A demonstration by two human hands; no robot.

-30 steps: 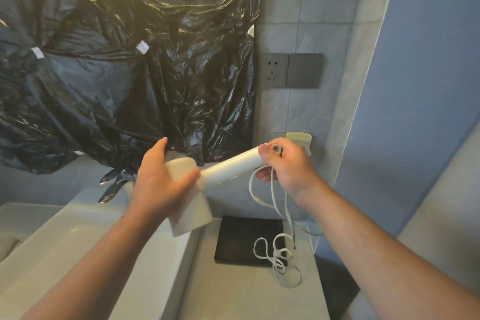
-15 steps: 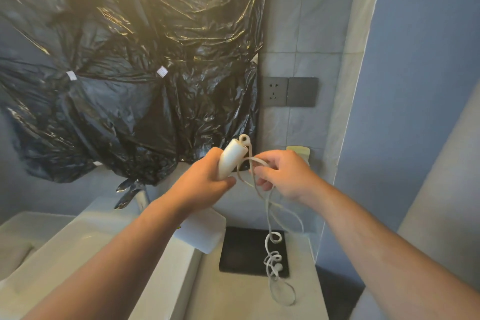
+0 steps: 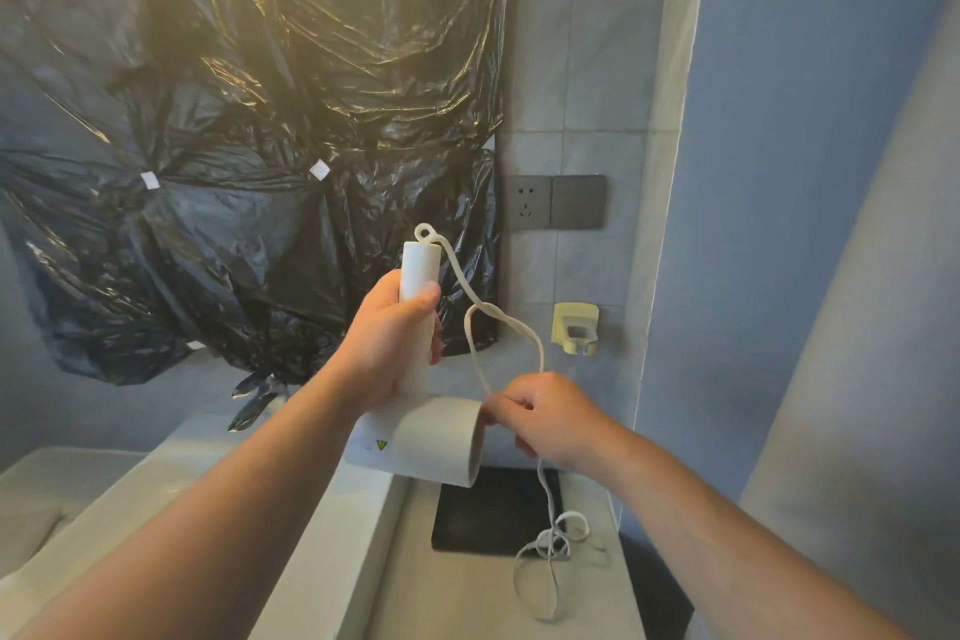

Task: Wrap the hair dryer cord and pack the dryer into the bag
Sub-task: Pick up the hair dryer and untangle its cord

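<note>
Crinkled black plastic sheet (image 3: pixel 260 120) covers the wall at ten o'clock; wall socket (image 3: pixel 529 202) at one o'clock, yellow holder (image 3: pixel 574 327) at four.

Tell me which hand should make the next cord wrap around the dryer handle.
Right. The right hand pinches the cord beside the barrel, with slack trailing to the counter. The left hand grips the hair dryer handle, holding it upright, so it likely serves best as the anchor.

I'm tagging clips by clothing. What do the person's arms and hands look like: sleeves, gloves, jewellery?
The left forearm and right forearm are bare, no sleeve in view. The left hand and right hand wear no gloves; no watch or ring shows.
</note>
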